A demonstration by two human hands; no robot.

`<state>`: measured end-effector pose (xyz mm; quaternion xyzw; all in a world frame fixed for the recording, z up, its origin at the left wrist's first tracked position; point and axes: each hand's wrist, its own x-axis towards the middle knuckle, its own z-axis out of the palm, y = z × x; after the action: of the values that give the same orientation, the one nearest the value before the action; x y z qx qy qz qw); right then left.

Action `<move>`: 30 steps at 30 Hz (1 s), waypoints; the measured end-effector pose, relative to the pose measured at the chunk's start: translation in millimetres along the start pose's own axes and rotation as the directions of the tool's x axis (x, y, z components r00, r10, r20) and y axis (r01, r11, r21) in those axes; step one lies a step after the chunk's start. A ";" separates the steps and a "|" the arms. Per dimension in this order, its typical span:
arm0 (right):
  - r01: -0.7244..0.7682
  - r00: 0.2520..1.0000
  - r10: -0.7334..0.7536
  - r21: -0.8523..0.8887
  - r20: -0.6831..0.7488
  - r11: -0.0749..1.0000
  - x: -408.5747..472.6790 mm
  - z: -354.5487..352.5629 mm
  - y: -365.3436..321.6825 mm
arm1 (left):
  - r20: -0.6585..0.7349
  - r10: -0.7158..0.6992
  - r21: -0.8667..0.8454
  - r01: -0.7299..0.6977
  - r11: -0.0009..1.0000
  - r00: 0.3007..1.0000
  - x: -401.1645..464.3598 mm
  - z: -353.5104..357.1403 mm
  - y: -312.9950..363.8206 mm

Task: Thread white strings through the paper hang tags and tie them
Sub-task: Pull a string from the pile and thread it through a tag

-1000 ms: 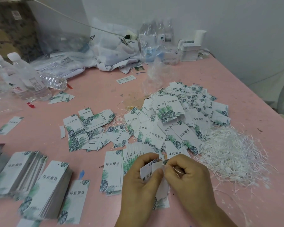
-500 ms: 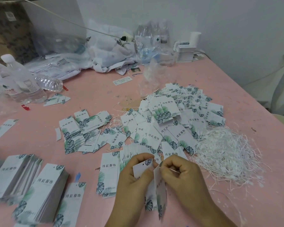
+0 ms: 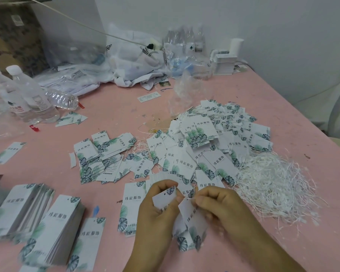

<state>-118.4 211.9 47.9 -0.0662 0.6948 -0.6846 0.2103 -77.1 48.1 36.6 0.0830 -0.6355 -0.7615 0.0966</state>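
Observation:
My left hand (image 3: 157, 214) grips a small white hang tag (image 3: 165, 198) with a leaf print, its hole end up. Beside it my right hand (image 3: 222, 209) pinches a thin white string (image 3: 189, 198) at the top of a longer tag (image 3: 193, 218) that hangs down between both hands. A tangled heap of white strings (image 3: 273, 185) lies to the right of my hands. A big pile of strung tags (image 3: 210, 142) sits beyond them, with looser tags (image 3: 104, 158) to its left.
Stacks of long unstrung tags (image 3: 55, 226) stand at the near left on the pink table (image 3: 110, 110). Water bottles (image 3: 28, 97) stand far left. Plastic bags (image 3: 130, 61) and a white card stack (image 3: 224, 63) line the back wall.
The two tags have spread apart: the small one stays in my left hand, while the longer one swings right and down under my right fingers. Both hands have shifted slightly.

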 end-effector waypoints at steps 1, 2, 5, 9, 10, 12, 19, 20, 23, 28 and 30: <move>-0.075 0.997 0.073 0.125 0.017 0.989 1.9 -4.2 -0.9 | -0.026 0.013 0.004 -0.013 1.000 1.000 0.7 -1.1 0.0; -0.132 0.991 0.127 0.252 0.035 0.959 4.3 -8.4 -1.7 | -0.048 0.016 -0.004 -0.016 1.000 0.999 1.4 -1.8 0.4; -0.223 0.972 0.228 0.574 0.064 0.788 10.4 -18.1 -3.8 | -0.100 -0.022 -0.088 0.013 0.996 0.995 1.9 -3.2 0.3; -0.252 0.957 0.261 0.807 0.126 0.534 12.3 -16.7 -6.9 | -0.150 -0.052 -0.148 0.029 0.988 0.987 3.4 -4.7 -0.2; -0.242 0.961 0.237 0.838 0.139 0.489 12.4 -15.2 -7.2 | -0.156 -0.052 -0.150 0.029 0.988 0.986 3.8 -4.8 -0.2; -0.195 0.976 0.176 0.869 0.127 0.454 10.7 -12.5 -7.0 | -0.160 -0.054 -0.155 0.029 0.988 0.986 3.6 -3.4 0.0; 0.258 0.934 -0.280 -0.123 -0.222 0.958 -9.1 14.6 1.7 | -0.082 0.008 -0.084 -0.015 0.996 0.997 -4.3 8.3 -1.7; 0.299 0.906 -0.356 -0.252 -0.228 0.921 -9.4 17.7 3.4 | -0.076 0.013 -0.085 -0.020 0.996 0.997 -5.0 9.1 -0.9; 0.372 0.855 -0.482 -0.423 -0.191 0.827 -7.5 22.0 6.3 | -0.072 0.021 -0.104 -0.028 0.994 0.997 -5.5 9.9 0.6; 0.367 0.848 -0.485 -0.426 -0.212 0.827 -7.8 20.7 4.3 | -0.059 -0.002 -0.104 -0.004 0.995 0.998 -5.8 11.9 -0.6; 0.382 0.847 -0.487 -0.392 -0.215 0.837 -7.5 22.9 4.2 | -0.053 -0.016 -0.091 0.011 0.996 0.998 -5.6 11.7 -1.2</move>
<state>-102.0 193.9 45.8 -0.1520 0.7906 -0.5881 -0.0771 -74.6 60.9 37.4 0.1034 -0.5970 -0.7876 0.1123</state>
